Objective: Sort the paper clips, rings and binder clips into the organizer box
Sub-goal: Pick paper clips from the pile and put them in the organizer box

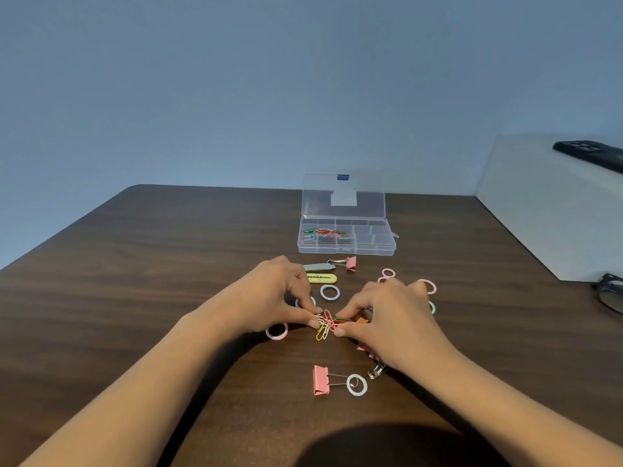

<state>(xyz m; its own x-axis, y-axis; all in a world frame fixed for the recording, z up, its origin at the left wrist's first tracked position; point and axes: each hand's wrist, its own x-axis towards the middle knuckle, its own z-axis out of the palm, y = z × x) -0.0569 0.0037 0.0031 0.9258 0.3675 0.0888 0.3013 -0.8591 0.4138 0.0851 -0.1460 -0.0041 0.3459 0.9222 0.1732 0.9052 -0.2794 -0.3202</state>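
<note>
Left hand (281,291) and right hand (382,310) each pinch the tangled paper clips (325,325) lying between their fingertips, and the open organizer box (347,250) sits straight ahead beyond both, slightly nearer the right.

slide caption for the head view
Left hand and right hand pinch a paper clip cluster near the open organizer box.

Far back on the table (151,257), organizer box (346,251), with some clips (323,233) in the left compartments. Before it, heap of paper clips (325,326); nearest (toward the viewer), binder clip (321,380), ring (357,384) overlapping its handle end at the right.
</note>
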